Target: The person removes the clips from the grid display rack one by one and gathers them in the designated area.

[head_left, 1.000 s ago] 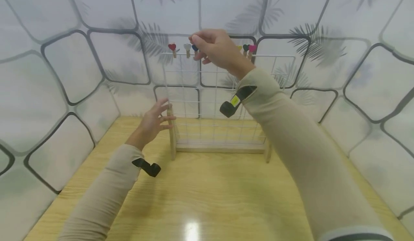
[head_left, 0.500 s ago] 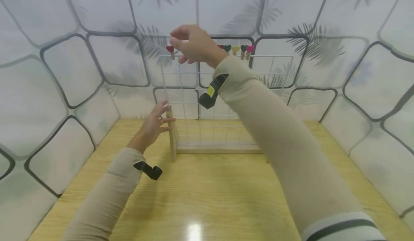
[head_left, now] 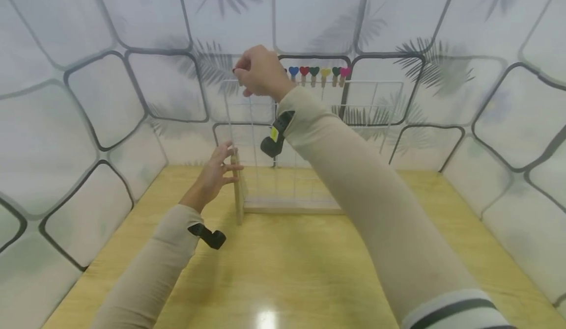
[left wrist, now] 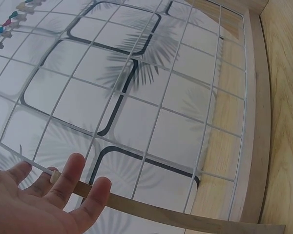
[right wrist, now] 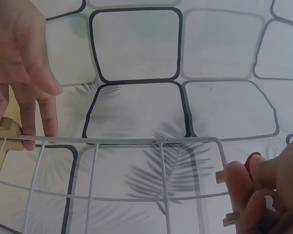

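A white wire grid rack (head_left: 376, 103) stands upright in a wooden base on the table. Several coloured heart clips (head_left: 315, 72) sit along its top wire. My right hand (head_left: 242, 73) is at the rack's top left corner and pinches a red heart clip (right wrist: 251, 161) between thumb and fingers; in the right wrist view that hand (right wrist: 263, 195) sits beside the corner of the wire grid (right wrist: 136, 141). My left hand (head_left: 219, 166) touches the rack's left wooden post (head_left: 238, 196) with straight fingers. The left wrist view shows these fingers (left wrist: 68, 180) lying against the post (left wrist: 185, 222).
The rack stands toward the back of a light wooden table (head_left: 283, 270). White patterned walls (head_left: 88, 103) close in the left, back and right sides. The wooden base bar (head_left: 287, 206) runs along the rack's foot.
My right hand has moved left along the top wire, from the middle to the left corner, uncovering the row of clips. The left hand has stayed on the post.
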`<state>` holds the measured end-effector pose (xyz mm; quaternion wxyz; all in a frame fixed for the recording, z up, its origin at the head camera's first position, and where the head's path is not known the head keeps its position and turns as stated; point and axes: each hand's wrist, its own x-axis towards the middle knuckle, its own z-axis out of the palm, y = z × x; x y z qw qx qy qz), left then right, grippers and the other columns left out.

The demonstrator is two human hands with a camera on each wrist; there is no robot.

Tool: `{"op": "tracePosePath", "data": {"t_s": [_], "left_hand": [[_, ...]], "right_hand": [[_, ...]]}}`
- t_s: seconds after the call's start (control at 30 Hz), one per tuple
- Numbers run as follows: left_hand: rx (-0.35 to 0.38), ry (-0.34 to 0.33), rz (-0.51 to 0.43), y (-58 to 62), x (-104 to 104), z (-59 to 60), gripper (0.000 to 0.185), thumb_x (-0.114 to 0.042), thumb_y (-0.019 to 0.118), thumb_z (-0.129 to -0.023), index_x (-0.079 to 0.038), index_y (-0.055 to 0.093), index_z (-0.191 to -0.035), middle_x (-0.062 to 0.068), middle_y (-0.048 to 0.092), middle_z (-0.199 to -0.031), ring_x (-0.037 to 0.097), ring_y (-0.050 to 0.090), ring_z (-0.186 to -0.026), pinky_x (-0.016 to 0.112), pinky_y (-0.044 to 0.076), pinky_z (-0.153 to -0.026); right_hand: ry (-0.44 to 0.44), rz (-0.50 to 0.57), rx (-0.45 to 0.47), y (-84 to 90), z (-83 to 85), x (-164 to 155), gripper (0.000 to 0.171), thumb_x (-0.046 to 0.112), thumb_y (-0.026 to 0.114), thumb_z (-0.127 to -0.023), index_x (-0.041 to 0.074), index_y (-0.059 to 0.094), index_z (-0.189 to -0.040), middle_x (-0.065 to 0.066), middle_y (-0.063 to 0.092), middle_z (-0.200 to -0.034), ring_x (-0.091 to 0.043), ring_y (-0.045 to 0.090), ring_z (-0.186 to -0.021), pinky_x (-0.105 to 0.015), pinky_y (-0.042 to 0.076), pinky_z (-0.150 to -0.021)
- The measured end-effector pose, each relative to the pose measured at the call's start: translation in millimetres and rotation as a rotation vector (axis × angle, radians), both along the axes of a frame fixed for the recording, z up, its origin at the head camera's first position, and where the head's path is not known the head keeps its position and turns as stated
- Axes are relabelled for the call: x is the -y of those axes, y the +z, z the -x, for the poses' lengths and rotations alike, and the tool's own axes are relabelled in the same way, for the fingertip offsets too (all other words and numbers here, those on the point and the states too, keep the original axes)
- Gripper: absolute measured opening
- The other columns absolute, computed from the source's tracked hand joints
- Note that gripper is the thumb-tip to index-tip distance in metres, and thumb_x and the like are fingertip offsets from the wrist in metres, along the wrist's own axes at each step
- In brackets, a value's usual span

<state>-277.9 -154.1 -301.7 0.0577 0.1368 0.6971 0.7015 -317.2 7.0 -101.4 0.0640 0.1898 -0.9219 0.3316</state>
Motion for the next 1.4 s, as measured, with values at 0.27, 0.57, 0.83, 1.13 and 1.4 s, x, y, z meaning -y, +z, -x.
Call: {"op": "tracePosePath", "data": {"t_s": [0.27, 0.57, 0.83, 1.13, 1.4], "left_hand": [[0.001, 0.003, -0.003, 1.0, -1, 3.1, 0.064, -0.049, 0.019, -0.105, -0.015, 0.001, -0.156, 0.014, 0.007, -0.160, 0.046, 0.030, -0.132, 0.060, 0.032, -0.105], [0.013, -0.005, -0.010, -2.0, -4, 3.0, 0.062, -0.046, 0.020, -0.105, -0.015, 0.002, -0.156, 0.013, 0.008, -0.159, 0.045, 0.032, -0.131, 0.062, 0.031, -0.105], [-0.008, -0.012, -0.013, -2.4, -1, 3.6, 0.065, -0.048, 0.019, -0.105, -0.012, 0.000, -0.156, 0.015, 0.006, -0.160, 0.047, 0.030, -0.132, 0.062, 0.030, -0.106], [-0.001, -0.007, -0.014, -4.0, 4, 2.6, 0.062, -0.045, 0.018, -0.106, -0.013, -0.001, -0.156, 0.013, 0.006, -0.160, 0.045, 0.032, -0.131, 0.060, 0.030, -0.106], [-0.011, -0.019, 0.011, -2.4, 2, 2.5, 0.061, -0.043, 0.017, -0.106, -0.013, -0.002, -0.156, 0.013, 0.006, -0.160, 0.043, 0.033, -0.130, 0.060, 0.031, -0.106]], "right_hand": [[-0.045, 0.090, -0.131, -8.8, 4.1, 6, 0.012, 0.013, 0.056, -0.099, 0.010, 0.064, -0.107, -0.001, 0.064, -0.100, -0.009, 0.066, -0.071, -0.021, 0.050, -0.065], [0.069, 0.389, 0.003, -8.1, -1.5, -5, 0.015, 0.018, 0.057, -0.099, 0.011, 0.064, -0.111, 0.001, 0.065, -0.104, -0.016, 0.067, -0.075, -0.028, 0.053, -0.063], [0.193, 0.366, 0.116, -15.6, -17.5, -38, 0.022, 0.021, 0.057, -0.100, 0.009, 0.061, -0.117, -0.003, 0.066, -0.108, -0.022, 0.067, -0.086, -0.034, 0.054, -0.072], [0.154, 0.315, 0.074, -43.1, -31.7, -94, 0.022, 0.021, 0.057, -0.099, 0.008, 0.062, -0.117, -0.004, 0.065, -0.108, -0.022, 0.067, -0.085, -0.037, 0.056, -0.071], [0.086, 0.402, 0.099, -70.9, -45.9, -150, 0.022, 0.015, 0.058, -0.098, 0.003, 0.061, -0.116, -0.012, 0.065, -0.109, -0.024, 0.066, -0.083, -0.033, 0.056, -0.069]]}}
